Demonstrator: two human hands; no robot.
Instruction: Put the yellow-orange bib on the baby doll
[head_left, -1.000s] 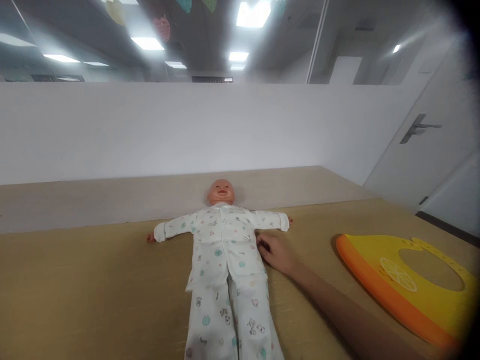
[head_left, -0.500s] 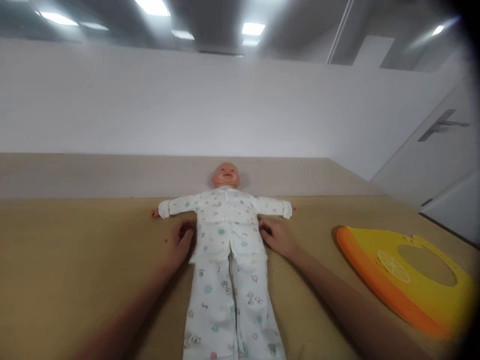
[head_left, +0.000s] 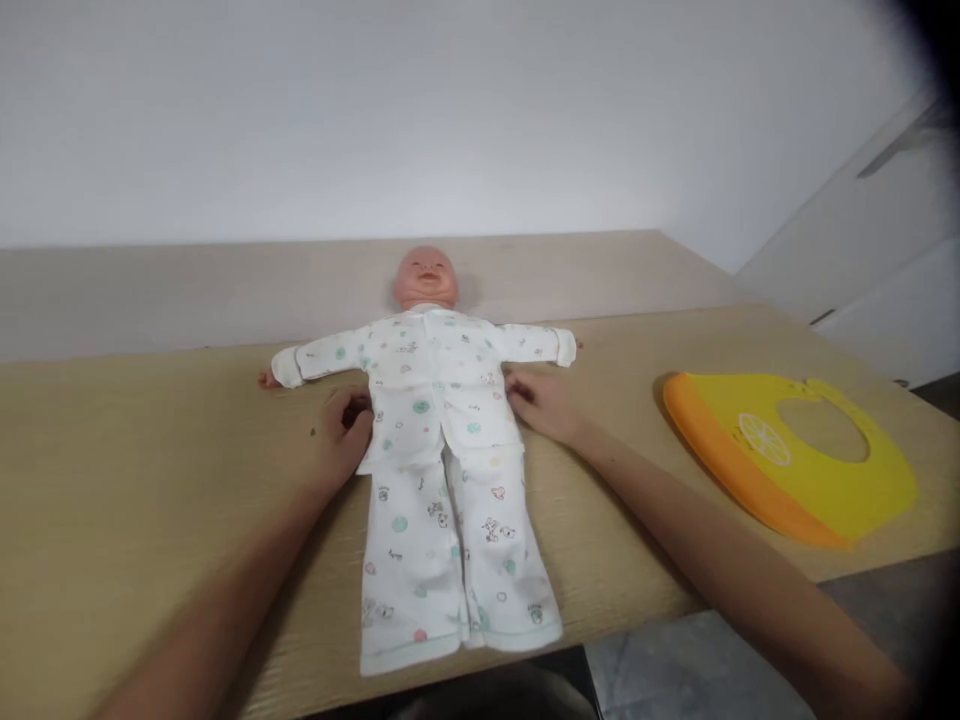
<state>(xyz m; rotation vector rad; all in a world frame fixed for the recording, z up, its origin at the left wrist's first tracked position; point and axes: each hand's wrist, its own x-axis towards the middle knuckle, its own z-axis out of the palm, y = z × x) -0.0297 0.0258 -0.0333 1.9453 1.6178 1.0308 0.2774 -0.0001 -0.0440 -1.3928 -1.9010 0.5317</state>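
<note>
A baby doll (head_left: 431,380) in white patterned pyjamas lies on its back on the wooden table (head_left: 150,470), arms spread, head toward the wall. My left hand (head_left: 345,432) rests against the doll's side at the left, fingers curled onto the shirt's edge. My right hand (head_left: 538,402) presses the other side of the torso, fingers curled at the cloth. The trouser legs reach the table's near edge.
A yellow and orange silicone bib (head_left: 787,455) lies flat on the table to the right. A white wall runs behind the table. A white door (head_left: 870,260) stands at the far right. Grey floor shows below the table's near edge.
My left hand came in and settled on the doll's left side. The view has tilted downward, so the doll sits higher in the picture and the table's near edge shows.
</note>
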